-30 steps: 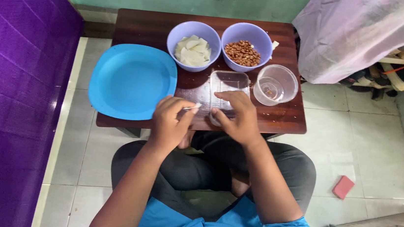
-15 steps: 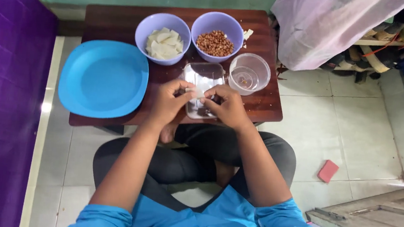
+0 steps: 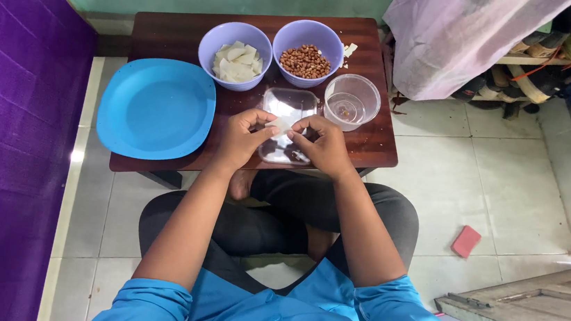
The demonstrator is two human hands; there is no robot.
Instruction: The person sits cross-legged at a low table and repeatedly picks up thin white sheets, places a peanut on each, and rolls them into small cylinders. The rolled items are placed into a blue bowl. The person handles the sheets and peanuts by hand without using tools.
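Right at centre frame, a two-handed pinch: left hand (image 3: 240, 137) and right hand (image 3: 322, 145) each closed on an end of one small pale piece (image 3: 280, 126), fingertips nearly meeting. Held just above the tabletop (image 3: 172, 31), not resting on it, probably so both thumbs can work the piece from either side. Too small to tell whether folded or flat.

Directly beneath, a clear rectangular tray (image 3: 289, 105), partly hidden by the knuckles, set square in front of the body, seemingly to catch whatever drops from the pinch. Just right of it, touching or nearly so, a clear round tub (image 3: 352, 97), with a scrap or two at its bottom.

Further up the frame, two lilac bowls side by side: the left bowl (image 3: 234, 54) heaped with pale flat pieces of the same look as the one held, the right bowl (image 3: 307, 61) full of brown nuts. Both within an easy reach, likely kept as supply. A few pale scraps (image 3: 349, 49) loose beside the nut bowl.

Off to the left, a big blue plate (image 3: 156, 110), bare, overhanging the near edge slightly. Beyond the tabletop, a purple wall at far left, a draped pale cloth (image 3: 465, 38) upper right, a small red block (image 3: 466, 241) on the tiled floor.
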